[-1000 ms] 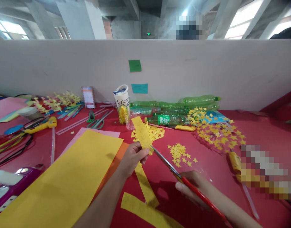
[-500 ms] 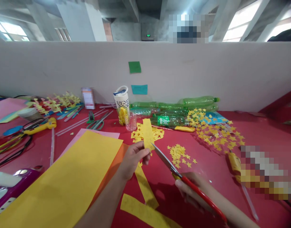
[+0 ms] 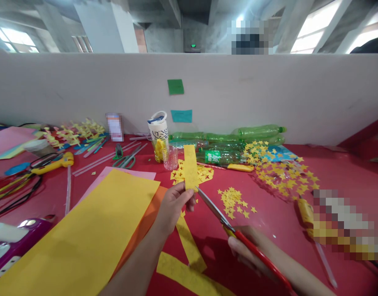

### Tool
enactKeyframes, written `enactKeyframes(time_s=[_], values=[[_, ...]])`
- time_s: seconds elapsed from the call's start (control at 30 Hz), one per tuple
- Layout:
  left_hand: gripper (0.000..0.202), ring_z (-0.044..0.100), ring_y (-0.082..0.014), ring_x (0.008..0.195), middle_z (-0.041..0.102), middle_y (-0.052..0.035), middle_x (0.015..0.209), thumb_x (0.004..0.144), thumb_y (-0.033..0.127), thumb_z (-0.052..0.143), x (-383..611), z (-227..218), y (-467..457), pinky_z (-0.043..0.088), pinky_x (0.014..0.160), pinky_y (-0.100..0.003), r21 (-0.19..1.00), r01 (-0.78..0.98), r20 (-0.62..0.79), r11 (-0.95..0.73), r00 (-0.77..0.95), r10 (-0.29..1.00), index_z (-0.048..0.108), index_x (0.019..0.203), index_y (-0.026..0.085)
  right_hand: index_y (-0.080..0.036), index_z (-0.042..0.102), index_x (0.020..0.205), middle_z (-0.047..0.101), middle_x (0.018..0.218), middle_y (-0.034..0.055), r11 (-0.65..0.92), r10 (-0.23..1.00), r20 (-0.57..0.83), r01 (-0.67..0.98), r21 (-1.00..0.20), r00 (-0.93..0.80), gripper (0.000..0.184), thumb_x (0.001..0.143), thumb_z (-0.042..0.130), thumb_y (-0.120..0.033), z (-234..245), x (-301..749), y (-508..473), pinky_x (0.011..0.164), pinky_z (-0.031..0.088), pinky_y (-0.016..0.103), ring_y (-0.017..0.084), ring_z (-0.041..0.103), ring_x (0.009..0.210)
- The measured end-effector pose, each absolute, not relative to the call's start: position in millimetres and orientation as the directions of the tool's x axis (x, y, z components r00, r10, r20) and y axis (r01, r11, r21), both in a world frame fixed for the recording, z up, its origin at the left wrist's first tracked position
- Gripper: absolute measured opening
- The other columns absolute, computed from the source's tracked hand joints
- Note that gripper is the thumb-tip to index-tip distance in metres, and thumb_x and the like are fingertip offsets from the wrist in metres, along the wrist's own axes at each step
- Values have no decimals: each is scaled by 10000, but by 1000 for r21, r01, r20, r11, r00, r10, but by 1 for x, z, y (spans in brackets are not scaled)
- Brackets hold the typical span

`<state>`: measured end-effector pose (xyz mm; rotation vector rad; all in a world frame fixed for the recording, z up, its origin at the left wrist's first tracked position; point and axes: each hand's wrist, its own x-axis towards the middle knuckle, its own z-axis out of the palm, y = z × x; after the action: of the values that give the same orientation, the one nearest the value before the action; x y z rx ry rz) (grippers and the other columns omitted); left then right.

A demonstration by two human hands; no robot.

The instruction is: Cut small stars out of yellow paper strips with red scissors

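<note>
Pinched between the thumb and fingers of my left hand [image 3: 179, 200] is a yellow paper strip [image 3: 191, 166], held upright. My right hand [image 3: 250, 248] grips red-handled scissors [image 3: 218, 213]. Their blades look nearly closed, and the tips reach the strip's lower right edge beside my left fingers. Below my hands lie another narrow yellow strip [image 3: 190, 242] and a wider yellow strip [image 3: 185, 273]. Cut yellow stars [image 3: 232, 201] are heaped on the red table to the right of the blades. Behind the held strip sits a pile of yellow paper scraps [image 3: 206, 174].
Large yellow paper [image 3: 93, 222] covers the left side. At the back stand a white cup [image 3: 158, 130] and green plastic bottles [image 3: 221, 156]. Grey scissors [image 3: 127, 160] and a yellow glue gun [image 3: 53, 163] lie left; more stars [image 3: 278, 172] and another glue gun [image 3: 306, 213] lie right.
The held strip now stands slightly higher and further left, more upright in my left fingers. The scissors have barely moved, their tips still by its lower edge.
</note>
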<state>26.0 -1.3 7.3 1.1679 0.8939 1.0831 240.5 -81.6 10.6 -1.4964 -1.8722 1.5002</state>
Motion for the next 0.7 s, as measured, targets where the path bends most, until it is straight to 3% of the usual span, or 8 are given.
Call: enactKeyframes(time_s=[0.7], values=[[163, 514, -74, 473, 570, 26, 563, 822, 260, 576, 25, 4, -1, 414, 478, -193, 987, -162, 32, 10, 255, 966, 595, 709, 144, -201, 397, 624, 331, 391, -90, -157, 832, -379, 482, -862, -406, 561, 830, 333, -719, 14, 236, -81, 369, 236, 189, 58, 328, 336]])
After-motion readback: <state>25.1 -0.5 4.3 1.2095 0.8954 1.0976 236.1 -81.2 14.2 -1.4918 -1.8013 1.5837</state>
